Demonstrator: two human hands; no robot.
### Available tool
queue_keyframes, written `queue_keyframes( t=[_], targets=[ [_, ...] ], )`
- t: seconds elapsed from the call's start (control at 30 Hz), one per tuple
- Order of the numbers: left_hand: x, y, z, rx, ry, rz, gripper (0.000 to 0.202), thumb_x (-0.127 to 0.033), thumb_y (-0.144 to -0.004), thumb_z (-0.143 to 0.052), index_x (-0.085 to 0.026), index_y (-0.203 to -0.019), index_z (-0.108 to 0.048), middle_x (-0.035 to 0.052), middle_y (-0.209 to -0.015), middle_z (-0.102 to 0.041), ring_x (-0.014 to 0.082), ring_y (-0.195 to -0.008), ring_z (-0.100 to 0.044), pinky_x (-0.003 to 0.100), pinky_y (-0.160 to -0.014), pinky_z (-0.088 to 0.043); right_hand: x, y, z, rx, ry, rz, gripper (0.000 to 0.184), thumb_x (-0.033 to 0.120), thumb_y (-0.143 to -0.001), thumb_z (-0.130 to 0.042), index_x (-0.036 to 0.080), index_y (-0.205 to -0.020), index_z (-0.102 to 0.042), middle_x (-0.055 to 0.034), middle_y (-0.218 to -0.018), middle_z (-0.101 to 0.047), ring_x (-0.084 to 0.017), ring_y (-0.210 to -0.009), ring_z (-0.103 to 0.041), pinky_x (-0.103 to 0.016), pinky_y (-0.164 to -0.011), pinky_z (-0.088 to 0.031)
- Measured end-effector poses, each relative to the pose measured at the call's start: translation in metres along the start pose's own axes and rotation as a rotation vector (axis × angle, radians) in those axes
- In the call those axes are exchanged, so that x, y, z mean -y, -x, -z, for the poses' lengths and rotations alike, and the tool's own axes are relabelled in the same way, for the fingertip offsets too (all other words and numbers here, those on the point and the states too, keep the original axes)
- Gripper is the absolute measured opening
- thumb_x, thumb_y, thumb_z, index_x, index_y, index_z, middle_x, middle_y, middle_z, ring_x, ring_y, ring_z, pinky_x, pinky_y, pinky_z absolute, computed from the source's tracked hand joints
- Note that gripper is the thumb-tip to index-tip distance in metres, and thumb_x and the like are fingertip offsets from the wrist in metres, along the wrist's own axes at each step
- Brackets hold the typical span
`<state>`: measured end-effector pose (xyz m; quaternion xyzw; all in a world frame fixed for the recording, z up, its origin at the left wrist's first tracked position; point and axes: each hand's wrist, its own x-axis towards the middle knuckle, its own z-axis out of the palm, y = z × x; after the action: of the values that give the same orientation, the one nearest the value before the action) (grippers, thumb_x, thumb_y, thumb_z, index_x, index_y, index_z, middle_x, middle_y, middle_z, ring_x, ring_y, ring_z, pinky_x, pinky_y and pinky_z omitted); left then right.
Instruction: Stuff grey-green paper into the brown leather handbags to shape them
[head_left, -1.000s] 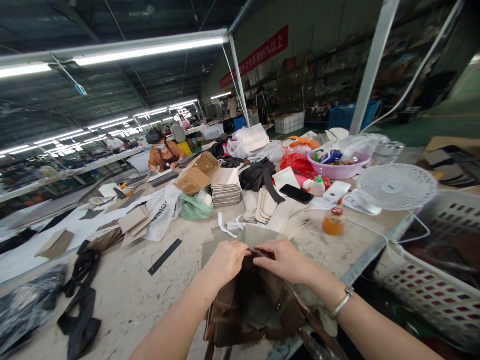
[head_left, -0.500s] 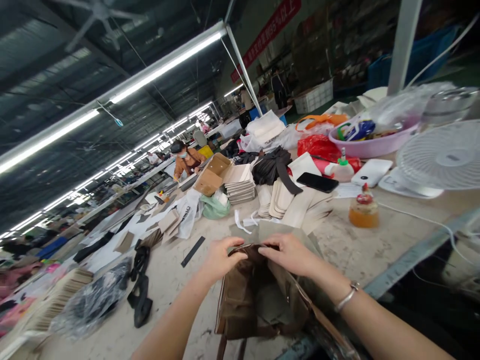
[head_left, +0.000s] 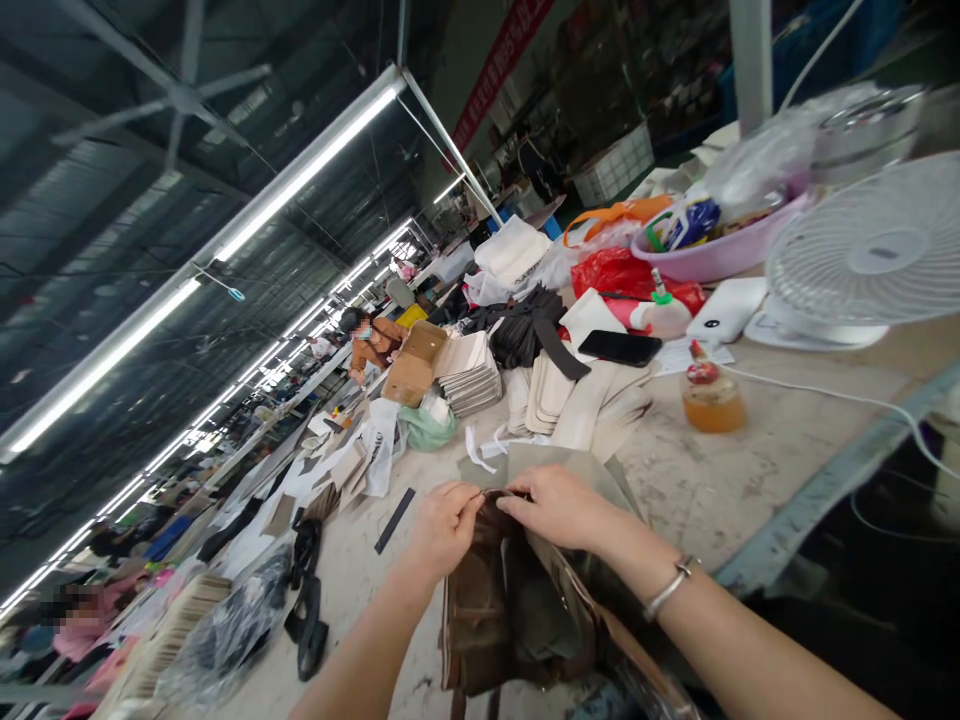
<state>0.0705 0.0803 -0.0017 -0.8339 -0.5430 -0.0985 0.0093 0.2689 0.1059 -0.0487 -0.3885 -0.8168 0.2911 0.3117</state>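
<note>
A brown and olive fabric bag hangs partly over the near table edge, its mouth facing me. My left hand pinches the top rim of the bag on the left side. My right hand, with a bracelet on its wrist, grips the same rim just to the right, the fingers closed on the edge. The two hands nearly meet at the rim. Olive-grey fabric lies flat behind the hands. A narrow black strip lies on the table left of my left hand.
A glue bottle with orange liquid stands right of the hands. Beyond are a black phone, stacked pale panels, black straps, a white fan and a lilac basin. A co-worker works further off.
My left hand has closed its fingers on the rim, where its thumb and finger were apart before. The camera view has tilted and shifted. The right hand keeps its hold.
</note>
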Motion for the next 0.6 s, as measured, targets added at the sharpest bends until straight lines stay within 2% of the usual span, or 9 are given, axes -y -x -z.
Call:
queue_keyframes(
  t=[0.2, 0.43, 0.6],
  targets=[
    [0.0, -0.002, -0.008, -0.03, 0.135, 0.111, 0.017, -0.024, -0.089, -0.047, -0.02, -0.086, -0.063, 0.0008, -0.08, -0.065, 0.0134, -0.075, -0.06, 0.024, -0.069, -0.045, -0.005, -0.002, 0.0, -0.003, -0.028, -0.018, 0.032, 0.039, -0.087, -0.045, 0.021, -0.083, -0.072, -0.0066, -0.086, -0.072, -0.021, -0.081, -0.064, -0.029, -0.066, -0.04],
    [-0.01, 0.003, -0.005, -0.03, 0.055, 0.112, 0.015, -0.022, -0.084, -0.051, -0.022, -0.094, -0.062, 0.0007, -0.086, -0.068, 0.0147, -0.08, -0.062, 0.025, -0.072, -0.047, -0.006, -0.001, -0.001, -0.006, -0.02, -0.016, 0.033, 0.037, -0.088, -0.044, 0.02, -0.087, -0.072, -0.0081, -0.088, -0.072, -0.022, -0.082, -0.064, -0.029, -0.067, -0.041],
    [-0.008, 0.003, -0.006, -0.069, 0.052, 0.147, 0.016, -0.022, -0.083, -0.051, -0.023, -0.09, -0.064, -0.0004, -0.085, -0.07, 0.0142, -0.078, -0.064, 0.025, -0.073, -0.048, -0.005, -0.001, -0.002, 0.002, -0.027, -0.012, 0.032, 0.037, -0.088, -0.044, 0.021, -0.09, -0.072, -0.0068, -0.091, -0.072, -0.021, -0.084, -0.064, -0.029, -0.069, -0.041]
  ],
)
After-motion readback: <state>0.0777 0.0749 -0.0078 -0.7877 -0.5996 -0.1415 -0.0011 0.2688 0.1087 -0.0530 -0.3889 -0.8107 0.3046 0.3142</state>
